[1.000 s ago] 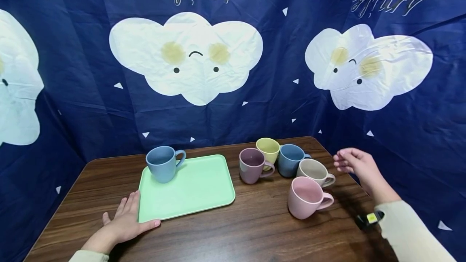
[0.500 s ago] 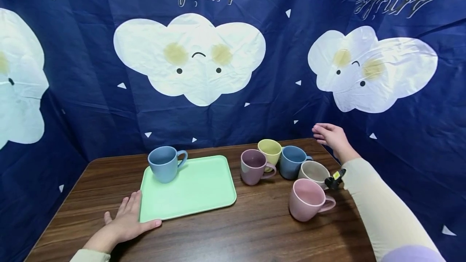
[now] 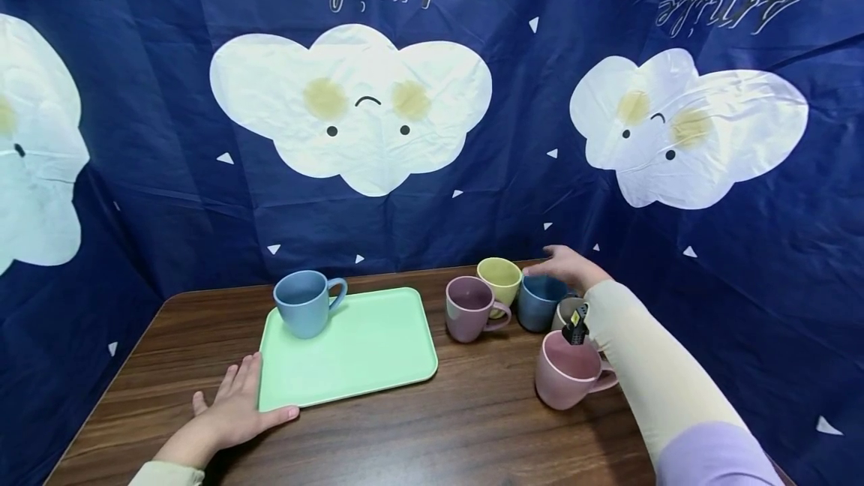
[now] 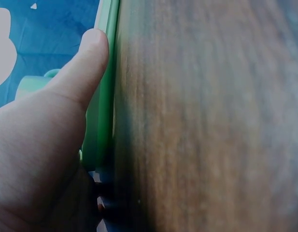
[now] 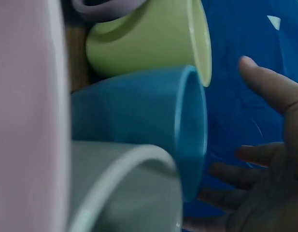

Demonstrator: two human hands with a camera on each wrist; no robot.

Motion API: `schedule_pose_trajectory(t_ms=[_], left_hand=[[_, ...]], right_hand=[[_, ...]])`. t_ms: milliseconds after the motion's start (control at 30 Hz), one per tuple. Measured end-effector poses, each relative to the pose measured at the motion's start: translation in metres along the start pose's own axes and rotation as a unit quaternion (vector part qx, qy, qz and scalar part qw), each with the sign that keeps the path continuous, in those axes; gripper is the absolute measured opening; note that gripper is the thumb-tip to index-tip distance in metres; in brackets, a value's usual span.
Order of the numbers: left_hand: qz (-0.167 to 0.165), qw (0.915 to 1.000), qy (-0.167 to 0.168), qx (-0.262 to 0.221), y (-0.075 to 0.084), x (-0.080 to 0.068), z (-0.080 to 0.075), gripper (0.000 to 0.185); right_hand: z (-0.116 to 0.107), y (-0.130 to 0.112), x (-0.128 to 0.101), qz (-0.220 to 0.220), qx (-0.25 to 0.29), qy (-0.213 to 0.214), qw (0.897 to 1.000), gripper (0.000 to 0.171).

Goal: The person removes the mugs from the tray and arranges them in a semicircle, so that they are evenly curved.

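Observation:
My left hand (image 3: 229, 411) rests at the near-left corner of a light green tray (image 3: 358, 355), fingers along its left side and thumb on its front edge. On the tray's far left stands a blue mug (image 3: 300, 312). My right hand (image 3: 568, 265) hovers above a second blue mug (image 3: 536, 312) in the cluster on the right. In the right wrist view its thumb and fingers are spread apart beyond that blue mug's rim (image 5: 180, 125), holding nothing. A yellow mug (image 3: 498, 276) stands beside it.
A purple mug (image 3: 466, 313) stands left of the cluster. The pink mug (image 3: 560, 381) is nearest the front, and a beige mug (image 3: 562, 313) behind it is partly hidden by the right sleeve (image 3: 648, 366). A dark blue curtain (image 3: 405, 231) hangs behind the wooden table (image 3: 418, 441).
My right hand has come in from the right, passing over the beige mug's side, to above the right-hand blue mug, and its fingers have spread. My left hand stays at the tray.

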State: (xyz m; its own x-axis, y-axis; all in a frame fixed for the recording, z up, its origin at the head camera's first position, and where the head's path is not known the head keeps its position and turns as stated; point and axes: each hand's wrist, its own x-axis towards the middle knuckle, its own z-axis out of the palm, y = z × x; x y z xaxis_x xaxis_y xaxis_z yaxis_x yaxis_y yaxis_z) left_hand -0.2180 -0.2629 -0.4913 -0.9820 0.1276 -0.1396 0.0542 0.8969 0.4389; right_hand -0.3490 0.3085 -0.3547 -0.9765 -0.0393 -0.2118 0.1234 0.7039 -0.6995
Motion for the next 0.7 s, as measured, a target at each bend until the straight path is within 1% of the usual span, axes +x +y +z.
schedule_pose_trajectory(t_ms=[67, 167, 333, 433, 500, 567, 700], left_hand=[[-0.001, 1.0000, -0.001, -0.001, -0.0003, 0.0001, 0.0005, 0.134], [-0.004, 1.0000, -0.006, -0.002, -0.0010, 0.0007, 0.0016, 0.134], [-0.009, 0.9998, -0.015, -0.004, -0.0017, 0.0021, 0.0032, 0.134], [-0.011, 0.9998, -0.015, -0.004, -0.0010, 0.0019, 0.0021, 0.135], [-0.011, 0.9999, -0.013, -0.004, -0.0005, 0.0016, 0.0014, 0.135], [-0.009, 0.9999, -0.011, -0.004, -0.0003, 0.0012, 0.0008, 0.135], [-0.007, 1.0000, -0.005, 0.000, -0.0008, 0.0015, 0.0006, 0.136]], right_hand=[[0.0040, 0.0010, 0.0018, 0.000, -0.055, -0.020, 0.998, 0.096], [0.0070, 0.0031, 0.0030, -0.004, -0.114, -0.042, 0.993, 0.095], [0.0068, 0.0048, 0.0030, 0.000, -0.144, -0.064, 0.988, 0.098], [0.0069, 0.0042, 0.0042, -0.001, -0.156, -0.067, 0.985, 0.100], [0.0070, 0.0038, 0.0050, 0.001, -0.160, -0.065, 0.985, 0.102], [0.0070, 0.0032, 0.0058, -0.001, -0.159, -0.060, 0.986, 0.100], [0.0054, 0.0003, 0.0060, -0.030, -0.170, -0.045, 0.984, 0.091]])
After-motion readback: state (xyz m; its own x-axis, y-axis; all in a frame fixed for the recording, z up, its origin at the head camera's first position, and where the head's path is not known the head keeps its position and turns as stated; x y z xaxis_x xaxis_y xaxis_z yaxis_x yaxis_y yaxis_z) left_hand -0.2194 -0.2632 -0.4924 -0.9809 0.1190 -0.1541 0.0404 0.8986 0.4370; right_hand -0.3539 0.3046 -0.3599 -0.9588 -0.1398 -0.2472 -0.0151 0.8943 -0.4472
